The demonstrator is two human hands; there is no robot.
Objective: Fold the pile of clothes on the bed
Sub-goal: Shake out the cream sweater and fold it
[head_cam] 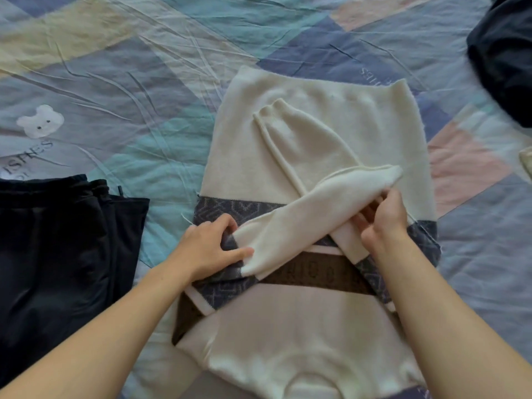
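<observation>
Cream knitted sweater [313,131] with grey-blue and brown patterned bands: flat on the bed, neckline nearest the camera, hem farthest away, both sleeves folded across the body and crossing each other. Black drawstring garment [57,243]: folded, lying left of sweater. Dark crumpled clothing [506,59]: upper right corner.

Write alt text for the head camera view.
Two bare hands fold a cream sweater on a patchwork bedsheet: the left hand grips its sleeve near the shoulder, the right hand pinches the cuff end. Folded black trousers lie left.
</observation>
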